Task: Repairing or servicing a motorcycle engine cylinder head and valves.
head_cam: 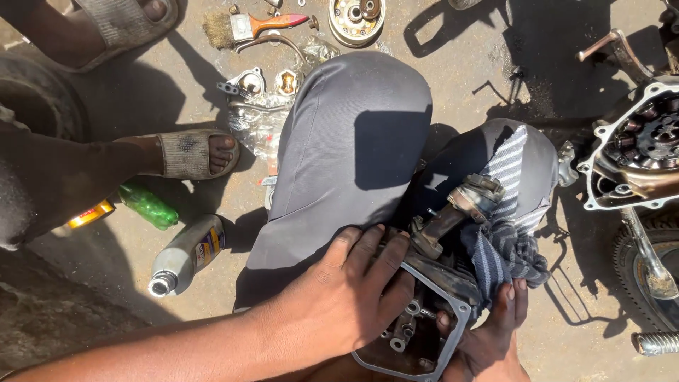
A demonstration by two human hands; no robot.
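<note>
Both hands on engine cover (431, 297) braced on lap: left hand (339, 297) pressed flat steadying it, right hand (488, 332) gripping lower edge beside striped rag (509, 247) (greasy part).

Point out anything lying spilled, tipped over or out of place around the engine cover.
Two bottles lie on their sides on the ground: a grey oil bottle, uncapped, and a green bottle beside it. No puddle shows. Dark stains mark the ground near the open engine. Small parts and a brush lie scattered.
</note>
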